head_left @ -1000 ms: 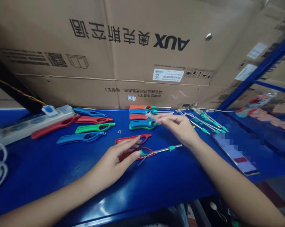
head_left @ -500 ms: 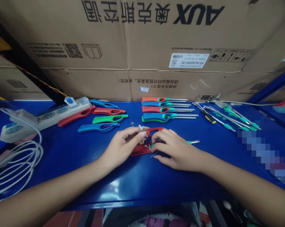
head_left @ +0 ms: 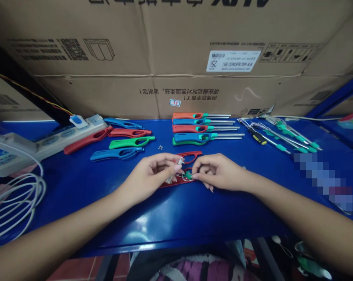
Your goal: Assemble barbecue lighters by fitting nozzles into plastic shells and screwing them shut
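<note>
Between the thumb and fingers of my left hand (head_left: 153,173) is a small clear lighter fuel tank with a white valve end (head_left: 181,160). My right hand (head_left: 220,171) is closed, thumb and forefinger pinching at the green plastic trigger piece (head_left: 188,174), which has a thin white wire beside it. That piece lies in a red lighter half-shell (head_left: 176,182) on the table, partly hidden by both hands. Just beyond my fingertips lies another red half-shell (head_left: 192,157) with an open loop.
Assembled lighters (head_left: 194,127) lie stacked behind my hands. Loose coloured shells (head_left: 132,142) and tiny screws (head_left: 160,147) are to the left, near a power strip (head_left: 52,138) and coiled white cable (head_left: 15,203). Metal lighter rods (head_left: 293,136) and a black-yellow screwdriver (head_left: 258,137) lie right.
My right hand's fingers have drawn together into a pinch at the green piece, leaving the far red shell more exposed. The clear tank is tilted differently in my left hand. The view has shifted slightly.
</note>
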### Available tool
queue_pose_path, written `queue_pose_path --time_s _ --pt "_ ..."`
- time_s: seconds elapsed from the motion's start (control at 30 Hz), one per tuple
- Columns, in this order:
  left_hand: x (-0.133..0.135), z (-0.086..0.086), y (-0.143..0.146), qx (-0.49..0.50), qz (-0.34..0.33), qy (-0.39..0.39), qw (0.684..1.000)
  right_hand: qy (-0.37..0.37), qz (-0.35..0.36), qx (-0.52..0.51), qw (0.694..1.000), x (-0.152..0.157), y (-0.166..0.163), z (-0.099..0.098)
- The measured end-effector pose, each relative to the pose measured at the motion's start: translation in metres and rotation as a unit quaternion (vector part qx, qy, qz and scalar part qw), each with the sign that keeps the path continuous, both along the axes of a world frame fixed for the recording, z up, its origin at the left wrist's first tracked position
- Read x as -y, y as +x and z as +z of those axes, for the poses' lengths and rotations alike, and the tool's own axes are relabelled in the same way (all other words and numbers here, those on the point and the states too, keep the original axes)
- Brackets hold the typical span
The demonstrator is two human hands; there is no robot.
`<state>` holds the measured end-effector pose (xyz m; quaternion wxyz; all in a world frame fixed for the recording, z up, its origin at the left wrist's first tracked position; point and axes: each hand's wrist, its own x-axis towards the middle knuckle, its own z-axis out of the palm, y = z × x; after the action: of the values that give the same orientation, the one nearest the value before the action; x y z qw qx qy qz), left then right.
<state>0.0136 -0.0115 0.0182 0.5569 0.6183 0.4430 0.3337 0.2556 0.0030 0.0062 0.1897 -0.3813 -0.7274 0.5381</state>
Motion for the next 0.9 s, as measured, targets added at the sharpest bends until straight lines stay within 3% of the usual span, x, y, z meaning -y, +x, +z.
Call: queue_pose_path --time_s 0.13,0.23,0.4,0.8,0.9 --pt "0.0008 -0.0009 0.001 -0.031 -0.049 0.001 0.998 -0.094 -0.015 -0.065 0.993 -0.0052 -0.0003 -0.0043" --pt "0.0013 -0.0024 0.0002 -0.047 -0.083 0.009 0.995 -0.108 -0.006 -0.096 0.989 -0.0094 0.0007 -0.0055" --pt "0.002 -0.0015 -0.0011 -0.088 -0.079 0.028 0.993 -0.11 0.001 -0.109 0.988 -0.0102 0.001 -0.007" --pt "0.002 -0.005 0.0028 -0.042 -0.101 -0.016 0.994 0.014 0.047 -0.062 0.997 -0.0057 0.002 -0.0073" --pt "0.0015 -0.0059 0.0027 -0.039 -0.104 -0.017 0.994 0.014 0.033 -0.066 0.997 -0.0051 0.0019 -0.008"
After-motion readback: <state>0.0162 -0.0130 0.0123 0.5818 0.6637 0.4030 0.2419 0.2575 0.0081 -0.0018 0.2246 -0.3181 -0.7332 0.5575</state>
